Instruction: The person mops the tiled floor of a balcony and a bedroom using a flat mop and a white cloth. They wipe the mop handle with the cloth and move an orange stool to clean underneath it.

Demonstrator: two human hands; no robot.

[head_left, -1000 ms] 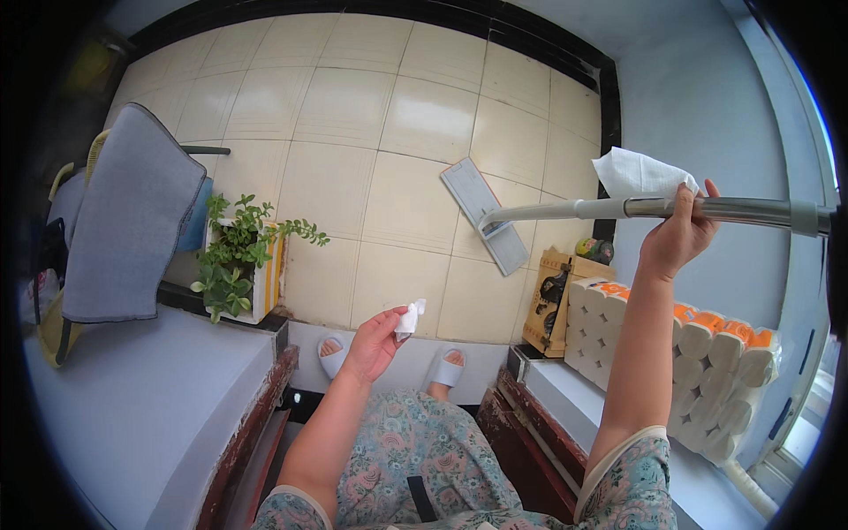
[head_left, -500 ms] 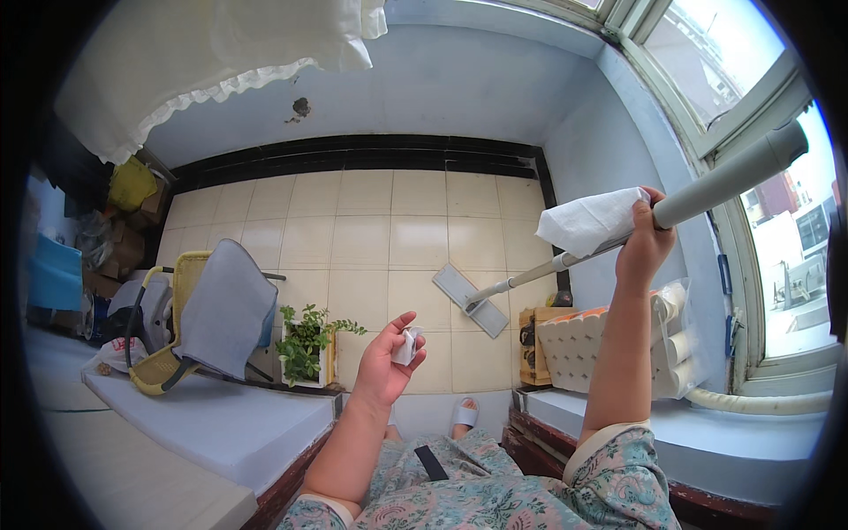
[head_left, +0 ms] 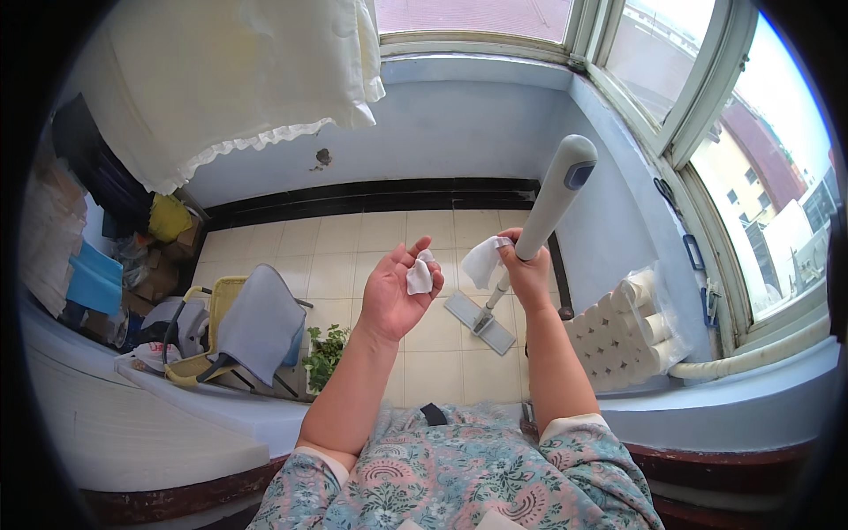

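Note:
My left hand (head_left: pixel 389 296), palm turned up, has its fingers curled around a small crumpled white tissue (head_left: pixel 420 273). My right hand (head_left: pixel 527 276) grips the grey pole of a flat mop (head_left: pixel 555 190) and also pinches a white sheet of paper towel or cloth (head_left: pixel 482 262) that hangs to its left. The mop's thick upper handle rises past my right hand, leaning to the right. Its flat rectangular head (head_left: pixel 480 324) rests on the tiled floor below.
A yellow-framed chair (head_left: pixel 227 305) with a grey cloth over it stands left, beside a potted plant (head_left: pixel 328 353). Wrapped paper rolls (head_left: pixel 618 336) sit by the window (head_left: pixel 760 185) on the right. A white curtain (head_left: pixel 230 79) hangs at the upper left.
My right hand has moved left and closer to my left hand, and the mop handle now stands steeper. My left hand has risen a little with the tissue. The view has tilted up.

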